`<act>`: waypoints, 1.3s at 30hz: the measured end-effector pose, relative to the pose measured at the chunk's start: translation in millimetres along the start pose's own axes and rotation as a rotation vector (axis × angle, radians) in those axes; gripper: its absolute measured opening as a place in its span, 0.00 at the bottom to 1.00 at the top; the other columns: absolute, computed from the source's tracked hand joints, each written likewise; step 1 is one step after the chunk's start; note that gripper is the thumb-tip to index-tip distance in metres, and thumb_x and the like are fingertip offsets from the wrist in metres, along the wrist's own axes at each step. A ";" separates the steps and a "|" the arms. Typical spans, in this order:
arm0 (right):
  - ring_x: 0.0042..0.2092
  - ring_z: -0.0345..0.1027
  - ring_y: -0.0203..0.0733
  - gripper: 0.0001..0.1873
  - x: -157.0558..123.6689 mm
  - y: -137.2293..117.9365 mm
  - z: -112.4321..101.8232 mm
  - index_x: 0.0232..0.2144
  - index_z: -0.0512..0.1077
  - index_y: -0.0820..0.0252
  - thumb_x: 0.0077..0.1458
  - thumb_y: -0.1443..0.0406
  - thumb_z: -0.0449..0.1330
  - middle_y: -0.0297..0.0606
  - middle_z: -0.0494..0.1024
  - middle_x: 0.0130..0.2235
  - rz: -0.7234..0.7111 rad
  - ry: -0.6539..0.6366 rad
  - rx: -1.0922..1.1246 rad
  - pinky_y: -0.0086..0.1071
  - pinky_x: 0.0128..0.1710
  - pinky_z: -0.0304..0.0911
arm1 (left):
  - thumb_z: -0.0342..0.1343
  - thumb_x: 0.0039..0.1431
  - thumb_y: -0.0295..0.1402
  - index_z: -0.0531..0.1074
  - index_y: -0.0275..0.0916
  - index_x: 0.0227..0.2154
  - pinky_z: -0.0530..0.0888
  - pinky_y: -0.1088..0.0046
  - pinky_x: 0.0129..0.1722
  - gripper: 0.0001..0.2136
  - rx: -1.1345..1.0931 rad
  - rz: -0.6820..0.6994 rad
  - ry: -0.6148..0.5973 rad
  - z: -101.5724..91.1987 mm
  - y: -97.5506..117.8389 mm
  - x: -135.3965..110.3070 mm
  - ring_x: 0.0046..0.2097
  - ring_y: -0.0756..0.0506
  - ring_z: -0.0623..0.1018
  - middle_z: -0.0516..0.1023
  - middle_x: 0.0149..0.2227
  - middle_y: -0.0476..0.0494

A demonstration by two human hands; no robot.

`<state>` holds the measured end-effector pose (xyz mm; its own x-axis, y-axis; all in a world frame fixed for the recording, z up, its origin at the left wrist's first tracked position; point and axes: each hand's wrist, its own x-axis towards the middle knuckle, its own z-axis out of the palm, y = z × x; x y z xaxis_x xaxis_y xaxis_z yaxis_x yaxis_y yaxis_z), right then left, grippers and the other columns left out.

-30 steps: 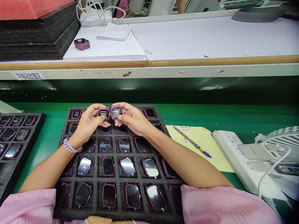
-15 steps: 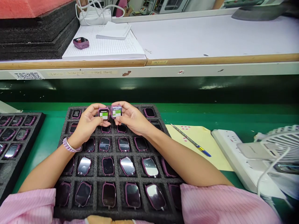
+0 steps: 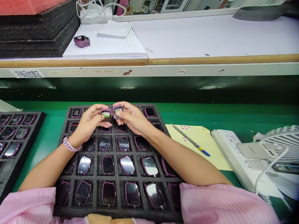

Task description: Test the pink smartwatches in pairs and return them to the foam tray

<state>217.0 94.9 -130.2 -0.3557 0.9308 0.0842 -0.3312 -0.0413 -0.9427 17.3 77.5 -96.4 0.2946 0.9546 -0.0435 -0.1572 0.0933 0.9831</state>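
Note:
My left hand [image 3: 92,120] is closed on a purple smartwatch body [image 3: 106,114] without a strap, its screen lit green and white. In my right hand [image 3: 132,116] is a second purple smartwatch body [image 3: 117,109], also lit, with my thumb over part of its screen. The two watches are held side by side, a small gap between them. Under both hands lies a dark foam tray [image 3: 97,168] divided into square pockets. Purple-framed watch bodies [image 3: 108,194] with dark or reflecting screens sit in its pockets. My hands and forearms hide some of the pockets.
At left is another foam tray [image 3: 32,130] of watches. Yellow paper with a pen [image 3: 190,140], a white power strip [image 3: 230,155] and a fan [image 3: 282,144] lie to the right. The shelf holds stacked foam [image 3: 39,34], a notebook [image 3: 112,46] and one watch [image 3: 81,41].
Both watches have shifted slightly right and tilted, and their lit screens show differently. My right thumb has moved up onto its watch's screen.

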 end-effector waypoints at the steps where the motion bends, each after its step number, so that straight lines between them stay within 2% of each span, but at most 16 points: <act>1: 0.26 0.66 0.30 0.24 0.1 0.3 0.0 0.46 0.71 0.60 0.54 0.56 0.74 0.31 0.74 0.34 -0.003 0.000 -0.009 0.27 0.26 0.60 | 0.63 0.52 0.33 0.71 0.37 0.45 0.86 0.74 0.35 0.17 0.002 0.000 0.000 0.0 -0.1 0.1 0.31 0.46 0.85 0.80 0.43 0.46; 13: 0.27 0.68 0.32 0.23 -1.0 -2.2 0.6 0.48 0.70 0.60 0.50 0.64 0.70 0.30 0.75 0.33 0.003 -0.023 -0.015 0.27 0.29 0.64 | 0.65 0.53 0.33 0.72 0.37 0.45 0.86 0.74 0.32 0.16 0.013 0.020 0.021 -1.0 -0.6 1.4 0.30 0.45 0.86 0.80 0.44 0.46; 17: 0.28 0.70 0.34 0.23 -0.9 -2.3 1.0 0.48 0.70 0.60 0.52 0.62 0.70 0.30 0.76 0.33 0.016 -0.032 0.001 0.29 0.29 0.67 | 0.65 0.53 0.33 0.72 0.36 0.45 0.86 0.75 0.33 0.17 0.015 0.015 0.020 -1.4 -0.1 1.6 0.30 0.46 0.85 0.80 0.42 0.46; 23: 0.28 0.69 0.34 0.24 -0.8 -2.5 0.8 0.49 0.70 0.59 0.54 0.58 0.72 0.31 0.76 0.34 0.000 -0.051 -0.027 0.29 0.28 0.67 | 0.68 0.53 0.35 0.71 0.37 0.47 0.85 0.76 0.33 0.20 0.066 0.037 0.022 -2.3 -3.2 1.7 0.30 0.48 0.85 0.80 0.47 0.42; 27: 0.30 0.72 0.34 0.24 -1.4 -2.8 0.7 0.51 0.70 0.59 0.52 0.64 0.70 0.32 0.77 0.37 -0.017 -0.049 -0.017 0.28 0.29 0.67 | 0.66 0.54 0.34 0.71 0.36 0.49 0.85 0.76 0.35 0.20 0.059 0.045 0.021 -2.4 -3.9 2.9 0.32 0.48 0.85 0.79 0.49 0.42; 30: 0.30 0.73 0.34 0.24 -0.8 -5.7 0.9 0.51 0.69 0.59 0.51 0.67 0.69 0.32 0.77 0.38 -0.038 -0.052 -0.003 0.27 0.30 0.68 | 0.66 0.53 0.29 0.72 0.37 0.52 0.84 0.77 0.36 0.22 0.040 0.075 0.013 1.9 6.6 -0.8 0.33 0.49 0.85 0.79 0.50 0.41; 33: 0.34 0.74 0.35 0.28 -5.7 -19.2 2.5 0.55 0.69 0.57 0.54 0.66 0.72 0.35 0.77 0.41 -0.088 -0.083 -0.010 0.29 0.34 0.71 | 0.68 0.52 0.23 0.74 0.40 0.54 0.83 0.80 0.38 0.25 -0.008 0.111 -0.062 11.6 29.3 -21.3 0.36 0.50 0.83 0.81 0.46 0.44; 35: 0.38 0.76 0.39 0.31 -18.0 -35.3 6.6 0.60 0.68 0.53 0.58 0.63 0.74 0.38 0.78 0.46 -0.128 -0.111 -0.046 0.33 0.38 0.75 | 0.69 0.52 0.20 0.76 0.47 0.55 0.83 0.81 0.37 0.27 -0.058 0.084 -0.175 19.6 45.6 -45.1 0.40 0.48 0.83 0.82 0.44 0.45; 36: 0.40 0.76 0.41 0.31 -27.6 -44.5 10.2 0.62 0.68 0.51 0.60 0.61 0.74 0.39 0.78 0.48 -0.138 -0.126 -0.085 0.35 0.39 0.76 | 0.70 0.52 0.18 0.78 0.51 0.54 0.81 0.82 0.34 0.29 -0.093 0.075 -0.232 23.5 52.6 -58.0 0.39 0.48 0.83 0.82 0.42 0.47; 37: 0.41 0.77 0.42 0.30 -39.3 -53.8 14.9 0.63 0.70 0.49 0.62 0.58 0.74 0.40 0.78 0.47 -0.149 -0.137 -0.122 0.36 0.40 0.77 | 0.70 0.52 0.18 0.79 0.56 0.53 0.81 0.82 0.32 0.29 -0.117 0.046 -0.293 27.0 58.6 -70.4 0.38 0.47 0.83 0.82 0.41 0.48; 39: 0.44 0.77 0.46 0.27 -67.3 -70.0 28.1 0.59 0.75 0.44 0.61 0.55 0.76 0.42 0.78 0.48 -0.190 -0.137 -0.245 0.37 0.42 0.77 | 0.73 0.52 0.24 0.78 0.62 0.54 0.82 0.77 0.31 0.30 -0.197 0.095 -0.453 32.1 68.5 -91.4 0.38 0.44 0.84 0.82 0.38 0.48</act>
<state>239.5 25.0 -60.8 -0.4276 0.8553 0.2924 -0.1889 0.2318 -0.9542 9.8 -12.4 -19.5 0.6430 0.7471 0.1686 -0.3650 0.1055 0.9250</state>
